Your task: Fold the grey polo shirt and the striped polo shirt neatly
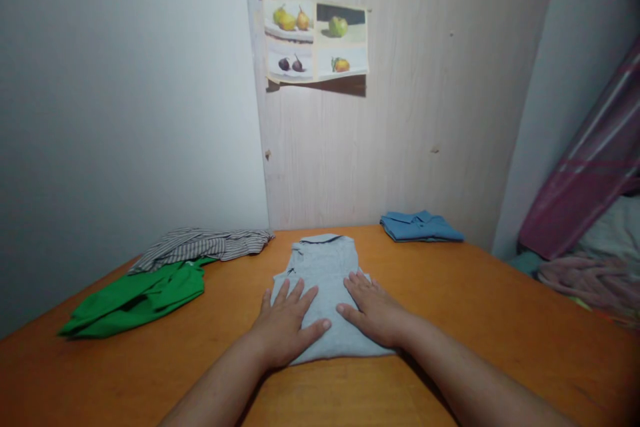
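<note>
A light grey shirt (327, 307) lies folded on the orange-brown table in front of me, its collar at the far end. There is a small dark mark on its upper left part. My left hand (287, 323) rests flat on the shirt's left side with the fingers spread. On the right side, my right hand (375, 310) lies flat too, fingers stretched out and pointing away from me. Both palms press on the cloth, and neither hand grips it. The hands cover parts of the shirt's side edges.
To the left, a green garment (145, 297) lies loosely beside a striped garment (200, 247). A folded blue shirt (420, 227) sits at the back right of the table (450, 293). Behind stands a wall with a fruit picture (316, 39). A pink curtain (575, 187) hangs at right.
</note>
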Demonstrator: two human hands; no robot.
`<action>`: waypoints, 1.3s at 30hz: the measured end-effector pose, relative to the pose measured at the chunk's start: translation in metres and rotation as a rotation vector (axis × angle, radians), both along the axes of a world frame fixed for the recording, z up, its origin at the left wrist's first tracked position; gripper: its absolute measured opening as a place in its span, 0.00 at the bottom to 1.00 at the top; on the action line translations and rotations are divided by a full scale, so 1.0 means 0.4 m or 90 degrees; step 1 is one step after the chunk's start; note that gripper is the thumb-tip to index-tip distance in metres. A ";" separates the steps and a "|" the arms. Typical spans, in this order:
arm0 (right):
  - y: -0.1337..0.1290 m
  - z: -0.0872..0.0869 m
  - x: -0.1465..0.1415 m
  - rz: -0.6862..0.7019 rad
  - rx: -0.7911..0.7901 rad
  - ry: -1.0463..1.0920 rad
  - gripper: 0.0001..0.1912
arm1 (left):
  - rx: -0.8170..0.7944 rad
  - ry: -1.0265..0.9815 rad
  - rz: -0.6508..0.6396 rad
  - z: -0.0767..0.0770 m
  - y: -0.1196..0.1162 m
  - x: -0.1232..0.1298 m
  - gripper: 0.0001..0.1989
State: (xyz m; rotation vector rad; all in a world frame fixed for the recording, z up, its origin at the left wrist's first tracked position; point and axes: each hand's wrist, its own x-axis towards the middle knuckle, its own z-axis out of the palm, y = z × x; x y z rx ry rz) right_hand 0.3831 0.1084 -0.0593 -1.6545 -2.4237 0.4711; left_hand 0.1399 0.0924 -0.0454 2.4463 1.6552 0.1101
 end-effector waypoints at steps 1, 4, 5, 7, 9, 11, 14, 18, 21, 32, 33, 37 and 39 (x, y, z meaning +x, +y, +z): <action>0.000 0.001 0.000 0.000 -0.001 -0.004 0.50 | 0.000 -0.003 0.001 0.000 0.000 0.001 0.46; -0.001 0.006 0.001 0.002 -0.002 -0.012 0.49 | -0.004 -0.017 0.006 0.003 -0.002 -0.001 0.47; -0.002 0.007 0.001 0.002 -0.001 -0.013 0.49 | -0.005 -0.022 0.008 0.004 -0.003 -0.003 0.47; -0.003 0.008 0.004 -0.003 0.005 -0.011 0.48 | -0.004 -0.032 0.014 0.004 -0.004 -0.010 0.46; -0.004 0.007 0.007 -0.012 0.013 -0.005 0.48 | 0.001 -0.040 0.029 0.002 -0.002 -0.020 0.46; -0.003 0.003 0.012 -0.018 0.015 0.002 0.47 | 0.006 -0.043 0.050 0.000 0.002 -0.030 0.46; 0.001 -0.001 0.016 -0.014 0.006 0.006 0.46 | 0.002 -0.043 0.063 -0.002 0.008 -0.039 0.46; 0.001 0.005 0.016 -0.013 -0.002 0.007 0.46 | 0.001 -0.039 0.063 -0.007 0.014 -0.040 0.47; -0.005 0.016 0.012 -0.013 -0.012 0.013 0.47 | 0.013 -0.027 0.067 -0.013 0.020 -0.039 0.46; -0.009 0.020 0.020 -0.013 -0.014 0.027 0.46 | 0.026 -0.008 0.093 -0.012 0.028 -0.040 0.47; -0.008 0.019 0.021 -0.016 -0.012 0.025 0.45 | 0.025 -0.010 0.092 -0.013 0.028 -0.041 0.47; -0.003 0.015 0.026 -0.028 0.003 0.025 0.42 | 0.027 -0.013 0.095 -0.016 0.031 -0.045 0.47; -0.001 0.014 0.028 -0.041 0.012 0.022 0.41 | 0.026 -0.011 0.105 -0.013 0.034 -0.047 0.47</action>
